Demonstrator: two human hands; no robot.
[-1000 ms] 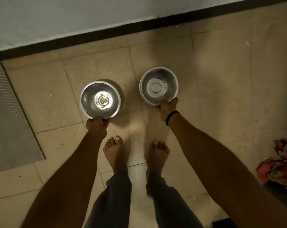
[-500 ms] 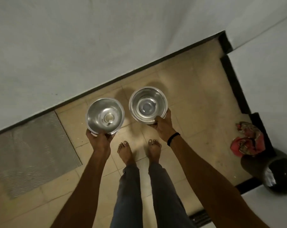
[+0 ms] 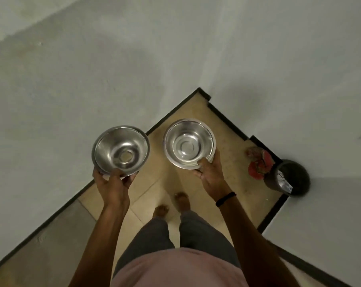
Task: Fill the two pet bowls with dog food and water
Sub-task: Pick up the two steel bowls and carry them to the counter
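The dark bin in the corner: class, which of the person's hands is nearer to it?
Right. The right hand, gripping one steel bowl, is to the bin's left in the view; the left hand, holding the other bowl, is farther left.

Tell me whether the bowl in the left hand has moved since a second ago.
Yes. The left bowl, gripped by the left hand, has risen off the tiled floor where it rested and is now held well above it.
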